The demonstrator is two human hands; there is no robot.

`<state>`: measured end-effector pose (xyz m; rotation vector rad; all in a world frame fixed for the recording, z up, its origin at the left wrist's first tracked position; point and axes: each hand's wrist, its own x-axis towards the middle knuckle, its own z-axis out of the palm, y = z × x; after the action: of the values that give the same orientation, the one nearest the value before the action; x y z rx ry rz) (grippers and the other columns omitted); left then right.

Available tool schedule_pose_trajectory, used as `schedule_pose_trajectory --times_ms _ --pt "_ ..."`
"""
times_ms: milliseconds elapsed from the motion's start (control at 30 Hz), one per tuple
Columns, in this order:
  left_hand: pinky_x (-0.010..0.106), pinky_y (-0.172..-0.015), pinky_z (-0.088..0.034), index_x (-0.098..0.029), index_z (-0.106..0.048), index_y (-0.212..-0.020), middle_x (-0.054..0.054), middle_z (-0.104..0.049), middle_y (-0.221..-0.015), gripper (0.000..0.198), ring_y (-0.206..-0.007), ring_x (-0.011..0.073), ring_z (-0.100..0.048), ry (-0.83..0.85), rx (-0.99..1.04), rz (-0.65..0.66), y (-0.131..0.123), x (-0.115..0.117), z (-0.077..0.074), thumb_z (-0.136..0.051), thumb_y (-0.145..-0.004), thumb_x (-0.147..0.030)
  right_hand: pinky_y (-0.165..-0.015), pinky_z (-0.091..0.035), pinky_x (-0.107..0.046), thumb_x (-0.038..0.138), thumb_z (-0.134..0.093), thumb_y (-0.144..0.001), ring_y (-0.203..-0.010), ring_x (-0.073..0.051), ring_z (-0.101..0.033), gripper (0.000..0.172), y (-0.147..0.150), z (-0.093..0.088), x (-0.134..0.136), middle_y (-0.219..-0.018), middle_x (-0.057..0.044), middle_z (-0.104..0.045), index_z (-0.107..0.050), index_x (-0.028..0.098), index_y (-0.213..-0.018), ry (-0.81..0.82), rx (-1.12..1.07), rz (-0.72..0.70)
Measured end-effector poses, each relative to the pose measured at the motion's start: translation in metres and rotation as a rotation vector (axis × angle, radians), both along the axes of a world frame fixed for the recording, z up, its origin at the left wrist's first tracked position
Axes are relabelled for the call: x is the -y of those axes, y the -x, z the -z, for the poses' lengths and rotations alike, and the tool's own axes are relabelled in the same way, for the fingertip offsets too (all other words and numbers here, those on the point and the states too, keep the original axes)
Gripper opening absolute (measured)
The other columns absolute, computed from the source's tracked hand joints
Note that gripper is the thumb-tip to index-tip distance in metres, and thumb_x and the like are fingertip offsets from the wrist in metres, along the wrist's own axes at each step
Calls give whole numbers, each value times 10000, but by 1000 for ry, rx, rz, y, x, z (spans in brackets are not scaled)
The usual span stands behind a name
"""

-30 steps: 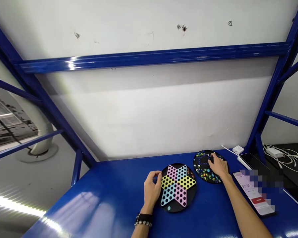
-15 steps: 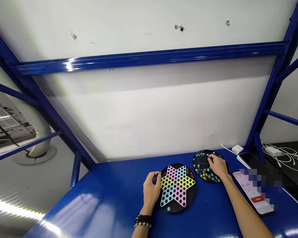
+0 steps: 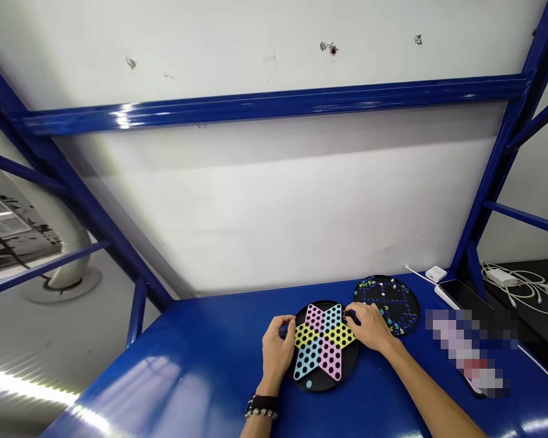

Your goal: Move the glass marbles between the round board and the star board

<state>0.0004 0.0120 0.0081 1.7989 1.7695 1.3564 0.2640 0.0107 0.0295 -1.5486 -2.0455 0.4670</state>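
Note:
A round black game board [image 3: 317, 384] with a pink, blue and yellow star full of holes lies on the blue table. My left hand [image 3: 277, 347] is at the board's left rim, thumb and fingers curled close together; what they hold, if anything, is hidden. Over the board's upper right edge is my right hand [image 3: 369, 326], its fingertips pinched near the small dark reddish marbles there, and I cannot make out anything between them. Behind it, a second round black tray [image 3: 383, 295] holds several glass marbles.
At the right lie a phone [image 3: 466, 298], a partly blurred phone [image 3: 472, 383], a white adapter [image 3: 436, 274] and white cables [image 3: 525, 283]. A blue metal frame [image 3: 274, 104] and a white wall [image 3: 278, 201] stand behind the table [image 3: 201, 340].
My right hand has moved left and slightly down, from the marble tray to the star board's upper right edge. My left hand stays at the board's left rim.

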Motion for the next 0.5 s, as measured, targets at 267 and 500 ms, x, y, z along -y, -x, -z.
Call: schedule_pose_trajectory --times_ms 267,500 --pt "329 -746 -560 -202 -671 -867 68 -713 -899 333 -858 223 -676 4 -3 -2 0 0 0 -485 -895 -477 -843 -416 -363 187 -360 -947 -922 -200 -569 270 18 4 -5 -1029 -54 -595 -602 241 -1052 -105 33 -60" --pt "333 -756 -557 -205 -665 -866 66 -710 -908 318 -856 220 -673 18 9 1 1 0 0 -491 -892 -470 -826 -406 -372 155 -406 -922 -933 -212 -537 223 15 12 -2 -1006 -53 -602 -611 233 -960 -176 82 -37"
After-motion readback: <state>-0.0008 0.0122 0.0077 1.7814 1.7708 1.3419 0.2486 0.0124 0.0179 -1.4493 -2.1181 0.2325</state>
